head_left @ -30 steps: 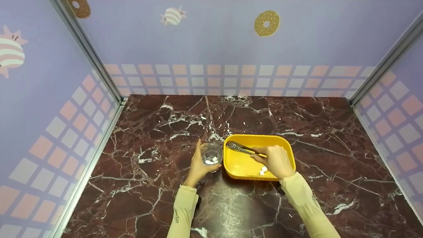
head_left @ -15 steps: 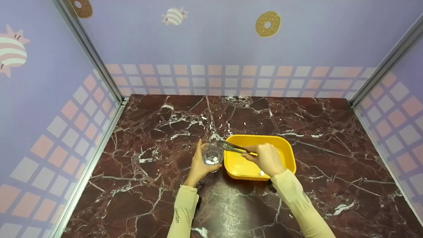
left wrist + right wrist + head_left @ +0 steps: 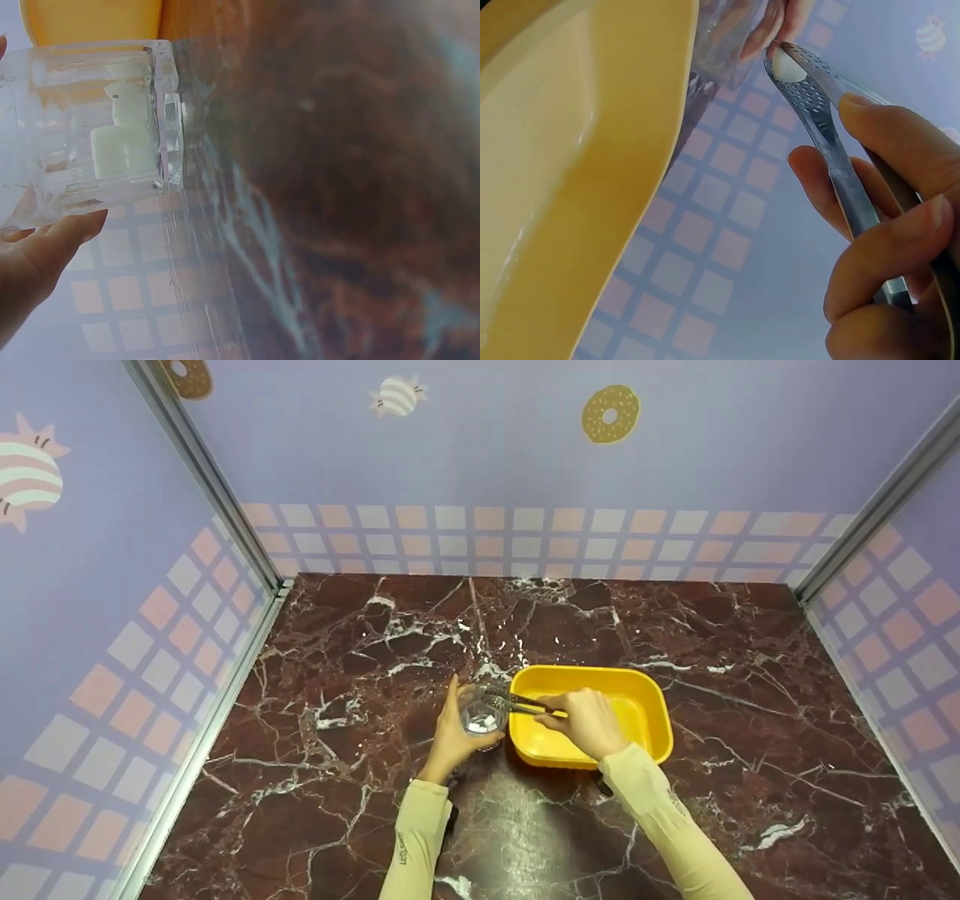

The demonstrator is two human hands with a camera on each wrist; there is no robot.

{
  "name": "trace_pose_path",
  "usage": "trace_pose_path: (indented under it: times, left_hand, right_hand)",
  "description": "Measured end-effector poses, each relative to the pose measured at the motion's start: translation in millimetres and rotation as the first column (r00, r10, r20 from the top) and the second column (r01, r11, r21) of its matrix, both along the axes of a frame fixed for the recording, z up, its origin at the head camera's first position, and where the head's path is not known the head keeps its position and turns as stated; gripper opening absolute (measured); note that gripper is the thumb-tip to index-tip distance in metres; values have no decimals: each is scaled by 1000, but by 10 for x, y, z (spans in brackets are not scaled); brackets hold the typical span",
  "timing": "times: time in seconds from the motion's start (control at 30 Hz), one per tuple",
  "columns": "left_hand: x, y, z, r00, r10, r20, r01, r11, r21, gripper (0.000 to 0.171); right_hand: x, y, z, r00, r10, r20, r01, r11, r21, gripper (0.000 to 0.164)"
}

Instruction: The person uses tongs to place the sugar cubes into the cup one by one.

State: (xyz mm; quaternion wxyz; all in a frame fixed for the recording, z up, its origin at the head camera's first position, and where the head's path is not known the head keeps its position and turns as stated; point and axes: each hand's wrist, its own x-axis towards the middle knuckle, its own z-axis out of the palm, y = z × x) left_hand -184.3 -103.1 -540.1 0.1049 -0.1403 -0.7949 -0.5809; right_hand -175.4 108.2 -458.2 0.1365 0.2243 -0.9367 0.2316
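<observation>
My left hand holds a clear cup on the counter, thumb on the near side and fingers round the far left. Several white cubes lie at the bottom of the cup. In my right hand are metal tongs with perforated tips. A small white piece is pinched between those tips, as the right wrist view shows. From above, the tips overlap the cup's mouth. Under my right forearm and hand is the yellow basin, part of its inside hidden.
The basin stands just right of the cup on a dark red marbled counter. White crumbs or flecks lie behind the cup. Lilac panels with pink and white squares enclose the back and both sides.
My right hand has moved left with the tongs, from over the basin to the cup's mouth. The left hand and cup have stayed in place.
</observation>
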Motion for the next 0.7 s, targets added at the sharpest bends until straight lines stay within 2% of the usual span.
trace_pose_path:
  times: [0.17, 0.5, 0.7]
  left_hand:
    - [-86, -28, -182, 1000, 6, 5, -6, 1000, -13, 116]
    - [-82, -31, -186, 1000, 6, 8, -6, 1000, -25, 117]
    - [-90, -37, -200, 1000, -3, -3, 3, 1000, -8, 117]
  right_hand:
    - [-13, -30, -38, 1000, 5, 3, -5, 1000, 13, 17]
    - [-16, -42, -86, 1000, 3, 22, -3, 1000, 19, 22]
    - [1, 1, -53, 1000, -5, 19, 4, 1000, 15, 25]
